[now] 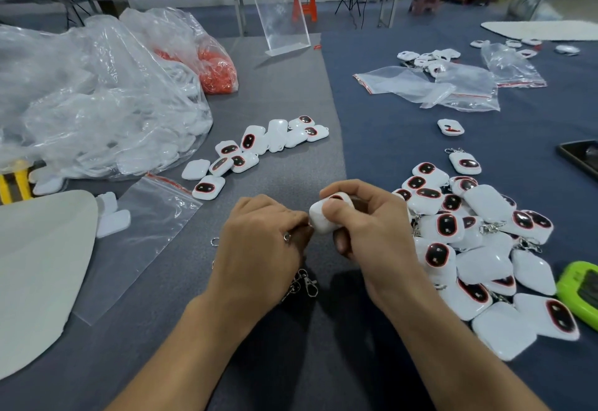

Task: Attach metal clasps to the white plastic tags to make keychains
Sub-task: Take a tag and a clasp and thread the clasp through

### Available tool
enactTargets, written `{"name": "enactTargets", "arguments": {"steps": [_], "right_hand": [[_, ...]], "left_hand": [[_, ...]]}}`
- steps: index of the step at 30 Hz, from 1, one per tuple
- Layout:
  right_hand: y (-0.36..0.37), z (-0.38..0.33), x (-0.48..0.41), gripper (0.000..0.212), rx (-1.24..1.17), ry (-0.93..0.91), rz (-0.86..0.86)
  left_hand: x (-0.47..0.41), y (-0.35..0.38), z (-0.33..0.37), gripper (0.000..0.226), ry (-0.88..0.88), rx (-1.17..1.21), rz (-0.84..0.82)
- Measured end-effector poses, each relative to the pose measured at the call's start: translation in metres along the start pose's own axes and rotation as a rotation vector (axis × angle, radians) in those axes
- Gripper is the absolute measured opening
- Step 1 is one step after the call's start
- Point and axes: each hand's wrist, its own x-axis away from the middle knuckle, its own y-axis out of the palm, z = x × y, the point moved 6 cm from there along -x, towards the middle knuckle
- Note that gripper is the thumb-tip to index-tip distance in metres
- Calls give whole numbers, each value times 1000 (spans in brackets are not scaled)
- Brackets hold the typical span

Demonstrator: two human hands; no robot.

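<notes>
A grey felt-covered table (pixel 284 87) fills the workroom view. Over it the right hand (pixel 372 232) grips a white tag (pixel 323 219), thumb pressed across it. The left hand (pixel 259 239) pinches a metal clasp (pixel 287 236) at the tag's left edge. Just below the tag lie loose clasps (pixel 304 284), to its right finished keychains (pixel 469 248), and beyond it to the left bare tags (pixel 252 148). The dark, red-rimmed marks on the tags are too small to read.

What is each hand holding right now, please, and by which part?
The right hand grips a white tag around its body, thumb on one flat face. The left hand pinches a metal clasp by its ring.
</notes>
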Motion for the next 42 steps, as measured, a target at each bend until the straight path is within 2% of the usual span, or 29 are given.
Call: {"name": "enactTargets", "arguments": {"steps": [2,4,6,8,11,13,15,18,19,21,24,27,32,36,38,40,42], "right_hand": [[-1,4,-2,17,-174,146,-19],[1,7,-2,21,-256,249,-61],[2,9,-3,22,-301,291,-91],[1,9,-3,21,-291,290,-93],[-3,7,-5,20,-231,210,-51],[-6,2,-4,18,-68,57,0],[-2,-7,2,10,183,-135,16],[7,-11,9,11,334,-251,-21],[6,-9,7,11,304,-222,-13],[0,-6,1,11,181,-103,22],[-6,0,-4,19,-23,90,34],[-8,3,-5,26,-146,198,2],[-6,9,-6,32,-258,288,-53],[-4,11,-6,25,-212,245,-50],[-5,6,-5,20,-11,107,-14],[-2,-3,0,17,309,-105,-5],[7,-8,7,16,479,-257,-34]], "left_hand": [[1,3,-14,14,-255,259,-13],[3,15,-21,22,-432,546,-111],[3,20,-19,17,-509,755,-158],[1,20,-17,17,-529,827,-176],[1,19,-16,16,-475,705,-166],[-1,14,-12,8,-308,441,-158],[0,11,-3,14,-95,160,-173],[3,10,4,10,71,-16,-166],[4,9,2,9,44,-7,-151],[2,9,-7,6,-150,124,-132],[3,15,-21,22,-464,435,-137],[4,17,-24,20,-542,616,-126],[2,15,-16,25,-496,613,-142],[4,15,-15,18,-511,575,-131],[2,9,-9,12,-355,293,-167],[3,12,3,24,-126,-16,-284],[5,16,8,21,-5,-147,-349]]}}
